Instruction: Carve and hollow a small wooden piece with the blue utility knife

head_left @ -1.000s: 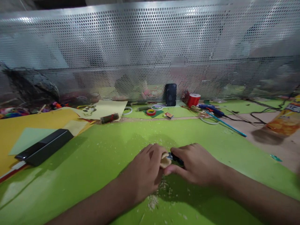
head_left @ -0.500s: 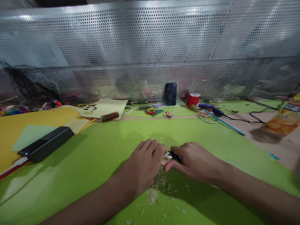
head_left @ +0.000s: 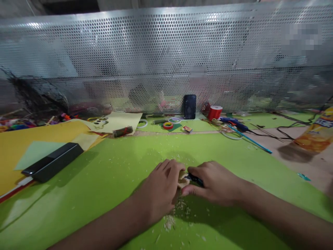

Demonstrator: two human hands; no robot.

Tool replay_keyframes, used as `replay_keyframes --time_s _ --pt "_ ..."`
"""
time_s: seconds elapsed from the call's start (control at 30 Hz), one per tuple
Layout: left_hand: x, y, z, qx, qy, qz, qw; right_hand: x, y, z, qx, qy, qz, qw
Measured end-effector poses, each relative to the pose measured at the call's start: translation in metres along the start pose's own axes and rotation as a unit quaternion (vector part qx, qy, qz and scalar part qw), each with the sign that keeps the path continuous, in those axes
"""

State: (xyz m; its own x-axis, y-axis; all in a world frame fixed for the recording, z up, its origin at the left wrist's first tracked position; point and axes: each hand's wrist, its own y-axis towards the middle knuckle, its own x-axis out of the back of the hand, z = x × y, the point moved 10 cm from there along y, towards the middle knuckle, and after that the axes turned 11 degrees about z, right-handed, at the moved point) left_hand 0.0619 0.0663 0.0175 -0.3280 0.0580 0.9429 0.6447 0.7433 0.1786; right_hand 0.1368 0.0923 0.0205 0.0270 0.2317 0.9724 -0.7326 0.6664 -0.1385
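Observation:
Wrapped around a small pale piece of wood, my left hand covers most of it, so its full shape is hidden. A hollow shows in the end that faces right. My right hand is closed on the black handle of a carving knife, whose metal tip meets the wood at that hollow. The right thumb presses against the wood's lower near edge. Pale wood shavings lie in a small heap below the hands and are scattered over the green sheet.
At left, a black power bank with a cable rests on coloured paper. Along the back stand a phone and a red spool, with tape rolls and a glue gun. A snack bag is at right, before a perforated metal panel.
The view has tilted up slightly, so everything sits a little lower. My right hand and the knife have turned a little against the wood, and more of the hollow shows.

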Motion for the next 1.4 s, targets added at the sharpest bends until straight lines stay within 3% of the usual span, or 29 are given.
replay_keyframes --time_s 0.33,0.53,1.03,1.4 --pt "0.004 0.001 -0.003 -0.020 -0.041 0.003 0.999 0.003 -0.001 0.003 0.001 0.005 -0.001 1.000" --pt "0.004 0.000 0.008 0.019 -0.018 -0.008 1.000 0.009 -0.002 -0.005 -0.054 -0.047 -0.038 0.997" --pt "0.005 0.000 -0.002 -0.021 -0.058 -0.018 0.998 0.013 -0.005 0.000 -0.060 -0.041 -0.042 0.996" --pt "0.007 0.001 -0.006 -0.007 0.020 -0.027 0.999 0.008 -0.007 -0.001 -0.046 -0.047 -0.030 0.997"
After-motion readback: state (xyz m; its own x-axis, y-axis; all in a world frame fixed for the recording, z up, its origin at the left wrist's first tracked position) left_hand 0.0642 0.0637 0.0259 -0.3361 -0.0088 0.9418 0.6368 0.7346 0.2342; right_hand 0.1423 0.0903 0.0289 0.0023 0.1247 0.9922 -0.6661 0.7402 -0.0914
